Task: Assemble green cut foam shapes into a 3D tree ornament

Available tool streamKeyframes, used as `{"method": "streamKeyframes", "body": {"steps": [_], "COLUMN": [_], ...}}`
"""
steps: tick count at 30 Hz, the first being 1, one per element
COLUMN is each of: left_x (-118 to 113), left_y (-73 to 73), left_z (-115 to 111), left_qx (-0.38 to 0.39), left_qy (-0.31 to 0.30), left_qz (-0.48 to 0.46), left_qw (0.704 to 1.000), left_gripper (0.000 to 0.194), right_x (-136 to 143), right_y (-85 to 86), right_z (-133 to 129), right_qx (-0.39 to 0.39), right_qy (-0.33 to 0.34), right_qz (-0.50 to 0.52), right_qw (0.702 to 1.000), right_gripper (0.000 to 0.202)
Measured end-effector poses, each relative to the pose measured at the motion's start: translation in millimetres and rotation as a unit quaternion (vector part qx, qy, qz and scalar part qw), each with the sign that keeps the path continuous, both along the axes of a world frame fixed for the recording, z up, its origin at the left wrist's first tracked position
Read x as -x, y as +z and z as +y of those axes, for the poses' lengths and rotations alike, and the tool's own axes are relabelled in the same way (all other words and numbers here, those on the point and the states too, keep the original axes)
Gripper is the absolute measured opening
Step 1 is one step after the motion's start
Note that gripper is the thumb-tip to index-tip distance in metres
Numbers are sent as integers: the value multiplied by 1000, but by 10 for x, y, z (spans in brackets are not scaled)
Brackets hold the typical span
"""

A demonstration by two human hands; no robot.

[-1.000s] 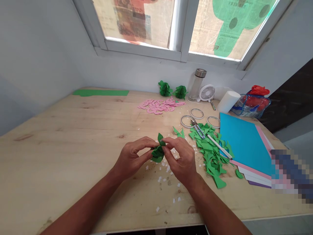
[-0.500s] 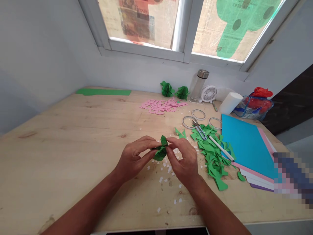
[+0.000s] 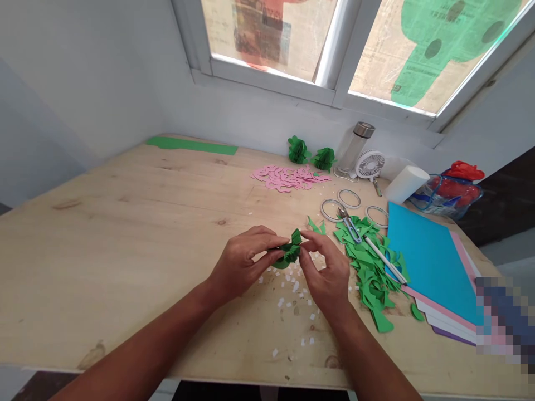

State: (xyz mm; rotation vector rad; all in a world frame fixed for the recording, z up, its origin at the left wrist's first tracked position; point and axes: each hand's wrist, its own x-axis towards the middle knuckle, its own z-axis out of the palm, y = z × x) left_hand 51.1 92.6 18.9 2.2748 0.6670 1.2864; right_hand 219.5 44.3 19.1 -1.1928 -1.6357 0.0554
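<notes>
Left hand (image 3: 240, 259) and right hand (image 3: 329, 273) pinch opposite sides of a pleated green paper piece (image 3: 291, 254), held over the surface (image 3: 167, 239). Scattered white bits (image 3: 296, 286) lie below; green scraps (image 3: 374, 267) heap up beside the right hand.

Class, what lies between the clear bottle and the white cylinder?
In the head view, a white fan and a slim item lie between the clear bottle and white cylinder.
</notes>
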Motion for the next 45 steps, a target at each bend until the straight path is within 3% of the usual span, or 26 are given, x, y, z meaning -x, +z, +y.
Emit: {"method": "streamKeyframes", "body": {"steps": [13,17,24,33,45], "left_x": [22,22,8,12,3], "left_y": [-9,-33,-27,-11,-33], "left_z": [-6,5,16,15,18], "left_qx": [56,54,21,46,21], "left_qy": [-15,-39,-50,-78,-56], "left_qz": [-21,-27,-22,-21,-9], "left_qw": [998,997,998,996,998], "left_gripper": [25,27,34,31,31], "right_x": [36,32,18,26,22], "right_y": [-15,0,54,35,50], "right_z": [-18,-19,-23,-28,-35], "right_qx": [-34,-52,-42,-30,-21], "right_qy": [-30,-14,-5,-26,-21], "right_qz": [-4,-24,-34,7,18], "right_qw": [999,998,999,999,999], "right_gripper": [20,7,7,5,7]}}
